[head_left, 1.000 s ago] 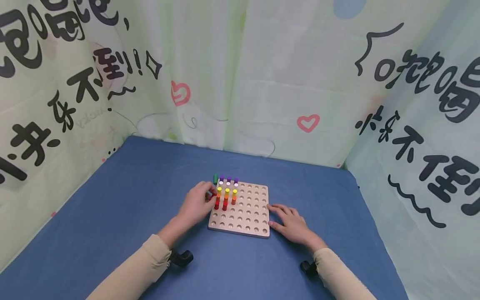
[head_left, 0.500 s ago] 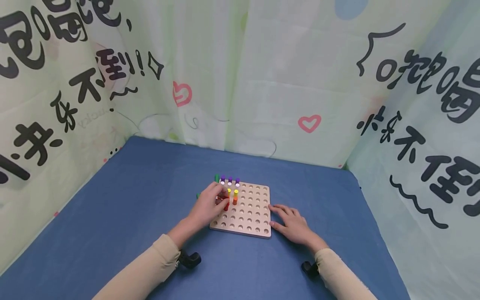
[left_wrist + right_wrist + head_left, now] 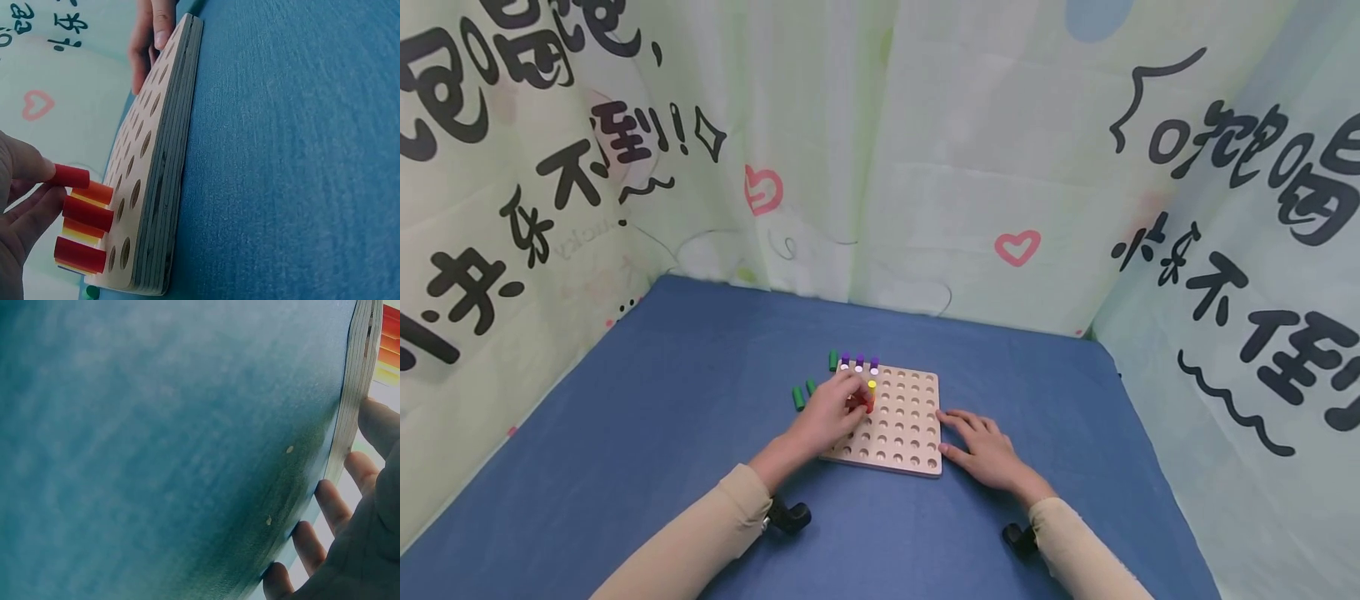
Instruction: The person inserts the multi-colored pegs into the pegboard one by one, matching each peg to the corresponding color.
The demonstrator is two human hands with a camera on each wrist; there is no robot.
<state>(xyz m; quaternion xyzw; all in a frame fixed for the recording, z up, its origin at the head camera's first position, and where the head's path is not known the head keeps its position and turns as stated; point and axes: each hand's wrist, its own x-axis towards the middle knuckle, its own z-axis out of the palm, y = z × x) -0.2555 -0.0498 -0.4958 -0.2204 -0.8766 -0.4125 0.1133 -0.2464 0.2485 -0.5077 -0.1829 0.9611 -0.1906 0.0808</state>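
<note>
My left hand is over the left part of a square wooden pegboard. Its thumb and finger pinch a red peg, upright in line with the orange peg beside it; whether it sits in a hole cannot be told. Two more red pegs stand in the board, the nearer red peg among them. Purple pegs, white pegs and a yellow peg fill holes farther back; the left hand hides others. My right hand touches the board's right edge with extended fingers.
Loose green pegs lie left of the board, one green peg near the left hand and another green peg by the far left corner. A blue cloth covers the table. Printed curtains enclose the back and sides.
My left hand has moved right from the board's left edge to the third column, carrying the red peg. The green pegs at left have come into view. The right hand has stayed put.
</note>
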